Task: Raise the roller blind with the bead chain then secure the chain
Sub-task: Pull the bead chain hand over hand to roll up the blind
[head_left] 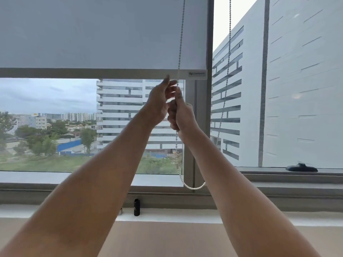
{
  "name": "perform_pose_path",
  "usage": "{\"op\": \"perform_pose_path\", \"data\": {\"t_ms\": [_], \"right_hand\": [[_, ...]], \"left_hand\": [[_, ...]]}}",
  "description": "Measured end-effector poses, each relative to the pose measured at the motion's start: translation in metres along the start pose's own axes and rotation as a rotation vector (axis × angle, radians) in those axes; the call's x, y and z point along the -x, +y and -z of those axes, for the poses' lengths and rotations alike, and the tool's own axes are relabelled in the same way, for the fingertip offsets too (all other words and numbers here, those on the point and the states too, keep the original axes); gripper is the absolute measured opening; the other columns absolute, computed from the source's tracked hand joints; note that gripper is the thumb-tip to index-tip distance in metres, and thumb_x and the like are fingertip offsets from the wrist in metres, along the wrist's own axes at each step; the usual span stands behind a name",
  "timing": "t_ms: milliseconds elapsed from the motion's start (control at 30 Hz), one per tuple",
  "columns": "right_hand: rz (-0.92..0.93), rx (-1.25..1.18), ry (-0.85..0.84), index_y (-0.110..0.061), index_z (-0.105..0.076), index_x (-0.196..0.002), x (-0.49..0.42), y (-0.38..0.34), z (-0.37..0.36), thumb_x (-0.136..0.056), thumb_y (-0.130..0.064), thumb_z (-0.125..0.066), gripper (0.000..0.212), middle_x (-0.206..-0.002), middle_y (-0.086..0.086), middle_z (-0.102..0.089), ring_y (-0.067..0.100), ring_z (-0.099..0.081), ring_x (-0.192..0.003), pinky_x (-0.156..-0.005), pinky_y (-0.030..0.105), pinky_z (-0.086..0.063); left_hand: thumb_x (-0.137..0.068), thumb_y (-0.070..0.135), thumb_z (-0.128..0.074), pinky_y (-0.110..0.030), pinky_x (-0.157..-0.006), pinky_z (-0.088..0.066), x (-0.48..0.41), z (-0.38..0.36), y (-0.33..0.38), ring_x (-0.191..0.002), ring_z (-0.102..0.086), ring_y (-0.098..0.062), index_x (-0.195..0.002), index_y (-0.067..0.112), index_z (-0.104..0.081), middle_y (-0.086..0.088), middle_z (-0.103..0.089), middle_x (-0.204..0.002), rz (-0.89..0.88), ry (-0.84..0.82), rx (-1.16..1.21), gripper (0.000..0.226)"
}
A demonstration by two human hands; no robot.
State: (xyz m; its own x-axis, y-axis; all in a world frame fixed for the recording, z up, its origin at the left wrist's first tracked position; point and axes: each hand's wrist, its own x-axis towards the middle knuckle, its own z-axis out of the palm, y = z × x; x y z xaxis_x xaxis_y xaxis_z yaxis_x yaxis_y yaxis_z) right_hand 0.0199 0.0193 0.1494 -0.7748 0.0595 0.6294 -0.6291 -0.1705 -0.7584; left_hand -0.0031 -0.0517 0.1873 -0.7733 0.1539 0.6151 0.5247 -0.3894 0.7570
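Bead chain (179,52) gripped just below the hem of the roller blind (102,34).
Right hand (182,115) fingers (172,120) curl tight round the chain. Left hand (159,102) fingers (171,89) are half-curled against it just above, grip unclear.

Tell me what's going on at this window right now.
A person is working the white bead chain of the pale grey roller blind. The right hand grips the chain in a fist just below the blind's bottom rail; the left hand is beside it at the chain, though whether it holds on is unclear. The blind covers the window's upper part, and the chain's loop hangs free near the sill, not yet secured.
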Motion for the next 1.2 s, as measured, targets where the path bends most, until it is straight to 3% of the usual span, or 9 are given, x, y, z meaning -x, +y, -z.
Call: {"op": "perform_pose_path", "data": {"t_ms": [133, 200, 267, 367, 600, 733, 933, 1067, 1200], "right_hand": [[-0.025, -0.055, -0.02, -0.021, -0.03, -0.045, 0.0, 0.0, -0.006, -0.095, -0.048, -0.033, 0.057, -0.031, -0.01, -0.026, 0.005, -0.017, -0.026, -0.029, 0.015, -0.012], [-0.021, -0.054, -0.012, -0.021, -0.028, -0.046, -0.001, 0.001, -0.006, -0.096, -0.048, -0.033, 0.057, -0.031, -0.01, -0.025, 0.005, -0.016, -0.026, -0.029, 0.014, -0.011], [-0.016, -0.043, -0.008, -0.021, -0.027, -0.045, -0.003, 0.002, -0.004, -0.096, -0.048, -0.032, 0.057, -0.031, -0.01, -0.025, 0.005, -0.016, -0.027, -0.03, 0.015, -0.011], [-0.012, -0.027, -0.014, -0.021, -0.027, -0.046, -0.003, 0.003, 0.001, -0.096, -0.048, -0.032, 0.057, -0.031, -0.011, -0.025, 0.005, -0.016, -0.027, -0.03, 0.015, -0.011], [-0.009, 0.006, -0.036, -0.022, -0.027, -0.044, -0.002, 0.01, 0.005, -0.095, -0.048, -0.033, 0.058, -0.033, -0.009, -0.026, 0.005, -0.017, -0.027, -0.03, 0.013, -0.014], [-0.03, 0.123, -0.03, -0.02, -0.03, -0.042, 0.011, 0.048, 0.018, -0.096, -0.046, -0.031, 0.06, -0.031, -0.007, -0.027, 0.006, -0.02, -0.025, -0.03, 0.014, -0.015], [-0.167, 0.109, -0.096, -0.016, -0.029, -0.048, 0.041, 0.115, 0.04, -0.097, -0.042, -0.028, 0.055, -0.03, -0.009, -0.027, 0.004, -0.019, -0.025, -0.03, 0.013, -0.013], [-0.231, 0.06, -0.15, -0.021, -0.032, -0.042, 0.058, 0.138, 0.049, -0.097, -0.04, -0.028, 0.058, -0.031, -0.01, -0.027, 0.004, -0.019, -0.025, -0.029, 0.012, -0.015], [-0.326, 0.157, -0.204, -0.021, -0.029, -0.048, 0.075, 0.157, 0.061, -0.097, -0.042, -0.029, 0.053, -0.036, -0.011, -0.028, 0.004, -0.02, -0.03, -0.03, 0.014, -0.015]], "left_hand": [[-0.095, 0.04, -0.041, -0.023, -0.055, -0.04, -0.021, -0.029, 0.041, -0.056, -0.044, -0.01, -0.08, 0.014, -0.057, 0.003, -0.048, -0.06, 0.008, -0.037, -0.075, 0.034], [-0.095, 0.038, -0.041, -0.016, -0.038, -0.026, -0.024, -0.036, 0.046, -0.037, -0.029, -0.006, -0.066, 0.015, -0.053, 0.007, -0.037, -0.041, 0.013, -0.057, -0.052, 0.039], [-0.097, 0.037, -0.038, -0.014, -0.031, -0.013, -0.025, -0.04, 0.044, -0.029, -0.017, -0.004, -0.054, 0.018, -0.039, 0.01, -0.028, -0.033, 0.009, -0.073, -0.001, 0.047], [-0.098, 0.037, -0.034, -0.012, -0.03, -0.008, -0.026, -0.041, 0.039, -0.029, -0.013, -0.003, -0.053, 0.02, -0.03, 0.011, -0.023, -0.032, -0.023, -0.092, 0.078, 0.048], [-0.098, 0.035, -0.035, -0.01, -0.029, -0.011, -0.022, -0.033, 0.029, -0.028, -0.015, -0.003, -0.055, 0.018, -0.028, 0.012, -0.023, -0.031, -0.108, -0.07, 0.157, 0.047], [-0.099, 0.033, -0.033, -0.011, -0.031, -0.012, -0.01, -0.018, -0.014, -0.028, -0.017, -0.002, -0.056, 0.018, -0.028, 0.013, -0.025, -0.032, -0.107, -0.055, 0.14, 0.045], [-0.099, 0.029, -0.031, -0.008, -0.031, -0.012, 0.021, 0.005, -0.084, -0.027, -0.017, 0.0, -0.057, 0.017, -0.027, 0.014, -0.025, -0.033, -0.063, -0.048, 0.194, 0.044], [-0.099, 0.028, -0.031, -0.007, -0.033, -0.011, 0.038, 0.013, -0.113, -0.027, -0.017, 0.0, -0.057, 0.017, -0.027, 0.014, -0.025, -0.033, -0.049, -0.022, 0.182, 0.044], [-0.098, 0.027, -0.032, -0.009, -0.033, -0.011, 0.057, 0.023, -0.141, -0.028, -0.017, -0.001, -0.052, 0.019, -0.03, 0.013, -0.025, -0.035, -0.014, 0.009, 0.201, 0.047]]}}
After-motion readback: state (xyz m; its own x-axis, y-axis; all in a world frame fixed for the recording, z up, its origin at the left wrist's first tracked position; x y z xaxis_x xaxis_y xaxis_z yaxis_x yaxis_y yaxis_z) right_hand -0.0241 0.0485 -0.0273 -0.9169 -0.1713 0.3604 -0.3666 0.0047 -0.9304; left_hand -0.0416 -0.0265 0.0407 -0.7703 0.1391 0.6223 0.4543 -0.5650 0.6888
